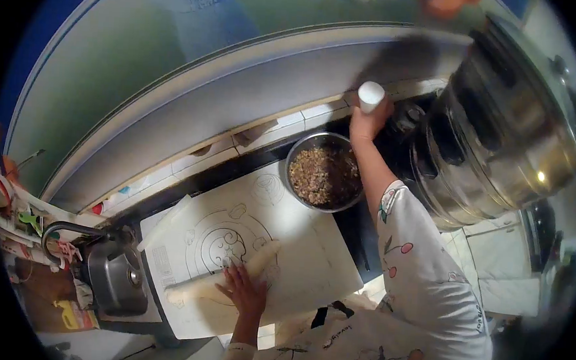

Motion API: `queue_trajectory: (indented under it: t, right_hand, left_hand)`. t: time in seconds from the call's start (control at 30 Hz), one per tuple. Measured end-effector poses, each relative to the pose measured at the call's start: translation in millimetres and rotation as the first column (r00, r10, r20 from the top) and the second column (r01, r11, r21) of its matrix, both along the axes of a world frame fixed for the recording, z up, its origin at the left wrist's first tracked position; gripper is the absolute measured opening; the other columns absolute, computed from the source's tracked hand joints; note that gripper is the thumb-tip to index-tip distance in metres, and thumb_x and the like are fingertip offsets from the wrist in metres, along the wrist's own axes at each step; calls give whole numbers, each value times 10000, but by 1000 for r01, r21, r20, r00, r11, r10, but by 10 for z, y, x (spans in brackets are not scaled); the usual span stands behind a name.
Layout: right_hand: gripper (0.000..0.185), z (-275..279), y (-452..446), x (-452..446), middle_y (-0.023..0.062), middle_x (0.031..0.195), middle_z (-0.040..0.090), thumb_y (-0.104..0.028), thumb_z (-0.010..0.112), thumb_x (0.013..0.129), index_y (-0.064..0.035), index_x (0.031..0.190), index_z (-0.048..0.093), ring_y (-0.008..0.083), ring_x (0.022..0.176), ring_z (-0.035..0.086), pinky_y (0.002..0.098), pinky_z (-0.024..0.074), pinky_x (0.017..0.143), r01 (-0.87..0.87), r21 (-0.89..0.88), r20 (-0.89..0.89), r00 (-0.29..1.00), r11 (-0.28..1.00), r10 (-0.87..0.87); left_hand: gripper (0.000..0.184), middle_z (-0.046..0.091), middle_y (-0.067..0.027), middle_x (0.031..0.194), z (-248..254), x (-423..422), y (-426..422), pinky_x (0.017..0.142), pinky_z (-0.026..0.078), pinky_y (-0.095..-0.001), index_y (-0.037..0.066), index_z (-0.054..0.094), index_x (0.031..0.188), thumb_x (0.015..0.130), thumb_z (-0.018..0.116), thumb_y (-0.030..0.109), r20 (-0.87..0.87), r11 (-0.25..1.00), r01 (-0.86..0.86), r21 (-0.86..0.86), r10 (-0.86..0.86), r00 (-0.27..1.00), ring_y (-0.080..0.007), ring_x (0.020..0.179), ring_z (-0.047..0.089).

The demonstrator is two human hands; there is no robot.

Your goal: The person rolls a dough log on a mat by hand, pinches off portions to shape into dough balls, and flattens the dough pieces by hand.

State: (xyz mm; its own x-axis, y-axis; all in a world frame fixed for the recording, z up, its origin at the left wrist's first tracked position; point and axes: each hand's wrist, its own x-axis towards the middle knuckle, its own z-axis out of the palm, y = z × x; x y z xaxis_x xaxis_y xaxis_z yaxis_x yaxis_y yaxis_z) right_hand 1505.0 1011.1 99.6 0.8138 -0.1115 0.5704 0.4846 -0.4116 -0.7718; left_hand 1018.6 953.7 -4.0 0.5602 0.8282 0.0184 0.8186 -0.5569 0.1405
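Note:
My left hand [245,294] lies with fingers spread on a long pale dough roll [198,287], which stretches across a white mat [310,259] printed with circles and drawings. My right hand [369,124] is raised near the back wall, its fingers wrapped round a white container [370,94] with a rounded end facing me. I cannot make out what that container holds. Between the mat and my right forearm stands a metal bowl [290,180] full of a chopped, brown and yellowish filling [321,172].
A tall stacked metal steamer [485,151] rises at the right, close to my right arm. At the left are a steel sink [116,282] and a dark curved faucet [54,233]. A yellow bottle [69,315] stands at the lower left. The wall edges the counter behind.

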Motion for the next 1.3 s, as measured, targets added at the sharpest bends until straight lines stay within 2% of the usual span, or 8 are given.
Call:
queue_trajectory:
  t: [0.6,0.77,0.83,0.87,0.9,0.93,1.17,1.3]
  right_hand:
    - [784,-569,-117,265,247,1255,465,-322,803,649,35,1242,436,366,1159,440,423,315,1010,150,-103,75,987,983,-143]
    - [624,-340,-258,-1333,241,1339,390,-119,605,838,58,1353,299,347,1246,358,394,261,1060,-280,101,9,960,955,280]
    - [550,-440,-289,-2280,184,1322,430,-47,570,831,15,1334,357,294,1206,434,383,290,1047,-706,-55,30,706,706,708]
    - [570,-622,-272,-2728,173,1343,415,-27,587,803,9,1329,373,295,1200,445,389,294,1045,-768,578,-247,157,275,956]
    - [547,-816,-135,-2973,173,1353,405,-75,623,792,2,1296,426,309,1228,423,408,299,1045,-930,-196,-241,352,310,905]
    - [520,-804,-18,-3198,174,1362,395,-156,648,792,0,1257,474,317,1263,384,422,301,1046,-868,-422,-217,376,261,901]
    - [690,-1014,-656,-3654,165,1430,303,-488,561,805,-45,1318,431,305,1348,249,521,160,1087,-698,-703,-527,384,-135,758]
    - [764,-1073,-1028,-3840,193,1441,270,-512,550,804,-73,1387,325,320,1360,216,531,170,1079,-659,-749,-523,530,-63,668]
  left_hand:
    - [707,323,-169,1428,-184,168,660,1062,36,-598,69,317,1391,817,563,399,202,999,-2,-49,11,979,-310,1341,271]
    - [625,352,-184,1398,-118,-133,837,1077,149,-508,38,369,1348,832,576,322,474,985,-3,-173,86,876,-322,1322,295]
    - [593,368,-186,1380,-73,-280,1061,1073,194,-483,41,400,1326,832,590,308,357,997,-33,-65,54,932,-325,1315,301]
    - [591,372,-183,1376,-10,-265,1188,1068,200,-495,49,410,1320,830,588,327,290,997,-48,-55,62,955,-326,1312,303]
    - [589,376,-179,1371,65,-207,1360,1063,207,-508,57,421,1314,827,585,346,224,997,-59,-42,67,972,-327,1309,305]
    - [588,379,-176,1367,80,-178,1458,1059,213,-520,65,431,1308,825,583,365,159,997,-67,-28,71,985,-327,1307,307]
    - [706,300,-137,1434,155,-604,535,986,179,-681,175,413,1346,748,603,498,-123,979,171,-109,-184,975,-401,1318,250]
    - [701,267,-159,1450,102,-962,252,1000,173,-672,177,365,1372,783,570,497,-63,970,210,-125,-219,974,-402,1320,251]
